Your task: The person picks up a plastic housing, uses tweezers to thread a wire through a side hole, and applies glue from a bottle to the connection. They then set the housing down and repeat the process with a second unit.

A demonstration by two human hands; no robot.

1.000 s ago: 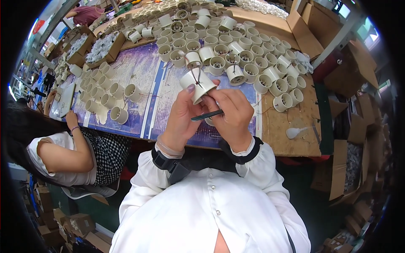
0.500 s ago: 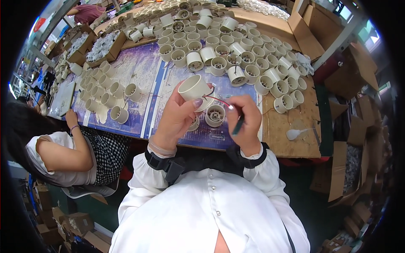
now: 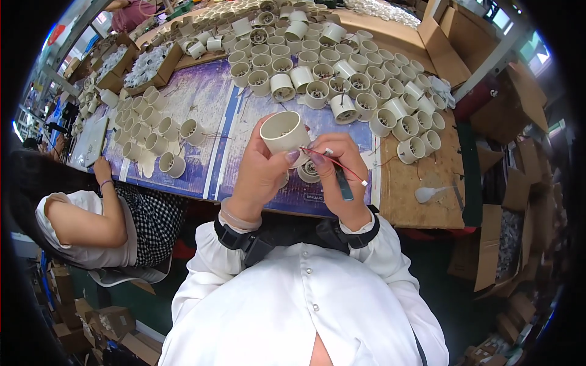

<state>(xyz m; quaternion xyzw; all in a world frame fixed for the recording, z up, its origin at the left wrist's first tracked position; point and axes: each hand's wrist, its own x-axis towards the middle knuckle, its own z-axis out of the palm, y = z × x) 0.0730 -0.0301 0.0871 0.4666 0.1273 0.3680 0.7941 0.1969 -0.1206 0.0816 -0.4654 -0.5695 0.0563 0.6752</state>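
Holding the cream socket [image 3: 284, 132] above the bench [image 3: 415, 177], the left hand [image 3: 261, 168] is closed around its lower wall, thumb on the near side, open mouth turned up and slightly away. The right hand [image 3: 334, 168] is closed on a dark tool [image 3: 343, 183], which runs down along the palm, and its fingertips pinch a red wire [image 3: 332, 160] just beside the socket's base. The wire runs from there down to the right and ends in a pale tip, free of the bench.

To do this step well, in my judgement:
- Keep the socket steady in the left grip, so the wire is not pulled sideways.
- Pinch the wire close to the socket; a long free length will flex.
- Keep the tool tip clear of the left thumb.

A second socket [image 3: 308, 172] stands on the blue mat [image 3: 201, 104] directly under the hands, partly hidden. Further sockets stand in close rows across the far bench [image 3: 342, 85], most mouth-up with dark fittings inside. An open carton [image 3: 160, 70] at far left holds small white parts; their kind cannot be told. A white spoon-shaped piece [image 3: 425, 193] lies on bare wood at right. Another person [image 3: 91, 213] sits to the left, one hand on the mat.
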